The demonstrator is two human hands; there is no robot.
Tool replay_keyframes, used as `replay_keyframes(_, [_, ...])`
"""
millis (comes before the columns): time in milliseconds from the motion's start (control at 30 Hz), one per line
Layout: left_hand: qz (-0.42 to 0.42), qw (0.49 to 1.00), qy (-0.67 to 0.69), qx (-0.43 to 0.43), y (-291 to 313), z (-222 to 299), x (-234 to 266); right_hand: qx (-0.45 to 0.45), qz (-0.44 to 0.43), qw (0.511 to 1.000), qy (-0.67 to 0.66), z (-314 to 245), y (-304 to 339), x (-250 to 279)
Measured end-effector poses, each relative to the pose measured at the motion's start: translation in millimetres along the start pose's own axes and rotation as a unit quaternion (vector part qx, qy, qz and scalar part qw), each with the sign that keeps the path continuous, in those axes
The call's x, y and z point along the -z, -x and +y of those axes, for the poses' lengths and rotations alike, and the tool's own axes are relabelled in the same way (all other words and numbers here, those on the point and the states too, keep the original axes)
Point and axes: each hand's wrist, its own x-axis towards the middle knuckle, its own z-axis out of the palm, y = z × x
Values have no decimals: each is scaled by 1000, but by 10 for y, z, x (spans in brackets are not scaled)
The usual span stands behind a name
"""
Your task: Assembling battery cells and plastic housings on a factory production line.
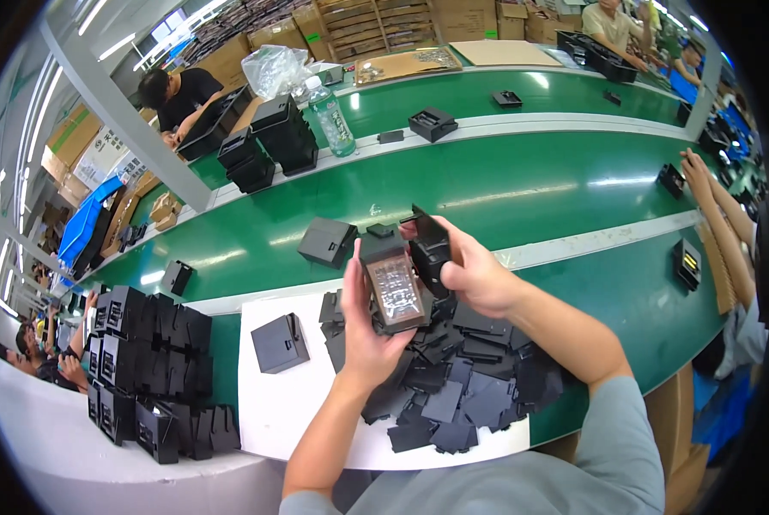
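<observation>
Above a white board (pixel 264 412) on the bench, my left hand (pixel 369 339) grips a black plastic box (pixel 395 287) from below and the left side. Its upturned face has a clear, shiny window-like panel with something brownish behind it. My right hand (pixel 479 275) is closed on a dark black plastic part (pixel 430 249) right beside the box; whether it is joined to the box I cannot tell. Under both hands lies a heap of flat black plastic plates (pixel 470 386). One closed black box (pixel 280 343) rests on the board to the left.
Stacked black boxes (pixel 148 369) stand at the left. Beyond the board, a green conveyor belt (pixel 505 193) carries a black box (pixel 327 242). A plastic bottle (pixel 330 120) and black box stacks (pixel 283 137) line the far ledge. Co-workers sit across and to the right, one person's arms (pixel 711 189) reaching in.
</observation>
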Motion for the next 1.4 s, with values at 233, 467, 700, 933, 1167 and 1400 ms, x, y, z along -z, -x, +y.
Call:
replay_keyframes(233, [15,984,135,118,266,59,9,192,10,970,148,51,121,-85])
replay_keyframes(467, [-19,989,114,92,492,-39,-65,193,-27,900,390,73,185,-110])
replay_keyframes(700, [98,968,191,131,384,91,-125,150,-18,842,518,-2,217,-208])
replay_keyframes(933, [37,963,150,219,539,51,28,-88,-46,903,417,-56,94,-99])
replay_keyframes(1167, [186,932,216,223,276,257,-107,28,56,902,427,-81,331,-36])
replay_keyframes(1400, [233,875,322,276,276,58,179,-30,-86,728,679,-632,1230,237])
